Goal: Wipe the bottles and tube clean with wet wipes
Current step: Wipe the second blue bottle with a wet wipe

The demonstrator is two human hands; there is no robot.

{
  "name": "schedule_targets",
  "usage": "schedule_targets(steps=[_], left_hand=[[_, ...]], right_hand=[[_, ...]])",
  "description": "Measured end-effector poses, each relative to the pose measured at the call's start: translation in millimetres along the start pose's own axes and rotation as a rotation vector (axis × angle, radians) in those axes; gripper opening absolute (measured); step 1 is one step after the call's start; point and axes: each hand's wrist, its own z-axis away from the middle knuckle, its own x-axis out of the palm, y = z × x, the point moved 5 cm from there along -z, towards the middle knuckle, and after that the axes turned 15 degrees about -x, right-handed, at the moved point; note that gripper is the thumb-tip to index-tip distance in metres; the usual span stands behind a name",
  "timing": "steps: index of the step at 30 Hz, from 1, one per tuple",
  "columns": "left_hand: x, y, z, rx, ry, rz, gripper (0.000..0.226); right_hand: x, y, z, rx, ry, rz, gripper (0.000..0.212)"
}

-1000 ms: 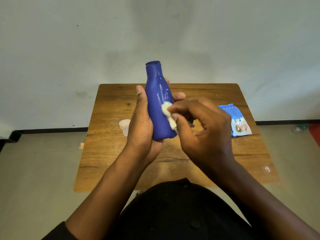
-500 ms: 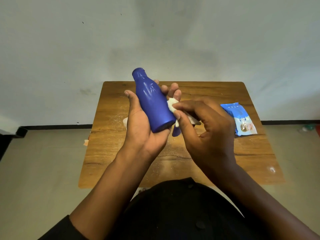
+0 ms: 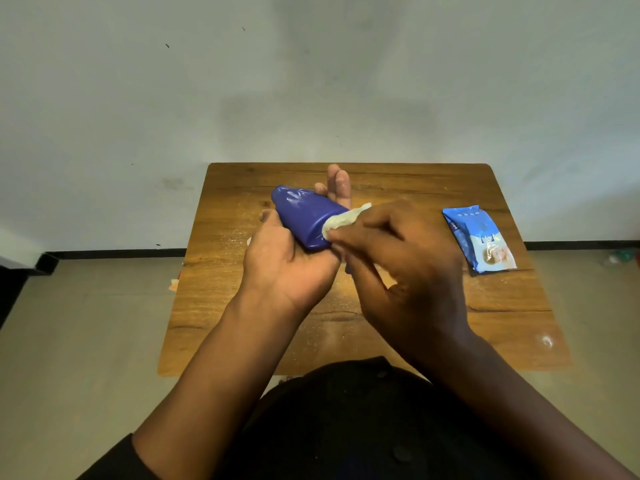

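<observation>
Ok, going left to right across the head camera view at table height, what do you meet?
Left hand → blue bottle → wet wipe → right hand → pack of wipes.

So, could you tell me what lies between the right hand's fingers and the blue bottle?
A wet wipe, pinched by the right hand against the blue bottle, in the head view.

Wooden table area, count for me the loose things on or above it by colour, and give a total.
Blue: 2, the dark blue plastic bottle held in the left hand, and the light blue wet-wipe packet lying on the table.
White: 1, the crumpled white wipe pinched by the right hand.
Total: 3
</observation>
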Motion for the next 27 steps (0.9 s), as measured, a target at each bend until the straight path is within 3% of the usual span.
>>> schedule_targets(steps=[3,8,13,18,23,27], left_hand=[[5.0,4.2,3.6,0.023,-0.024,-0.012,0.060],[4.1,0.6,5.2,0.018,0.000,-0.080,0.063],[8.0,0.1,2.0,-0.027,-0.054,-0.050,0.060],[6.2,-2.7,3.1,-0.008,-0.027,-0.090,0.063],[4.4,-1.2,1.2,-0.037,-0.040,-0.039,0.053],[4.0,-2.0,1.4,-0.023,-0.006,-0.080,0.056]], right_hand=[[3.0,-4.3,1.3,-0.045,-0.038,-0.041,0.018],[-10.1,7.7,3.1,0.122,0.113,-0.008,0.019],[0.2,-7.6,-1.2,0.005,0.011,-0.086,0.016],[-10.5,6.7,2.1,0.136,0.125,0.003,0.018],[2.2,-7.9,-0.2,0.023,-0.005,-0.075,0.015],[-5.5,2.3,-0.4,0.086,0.070,0.020,0.017]])
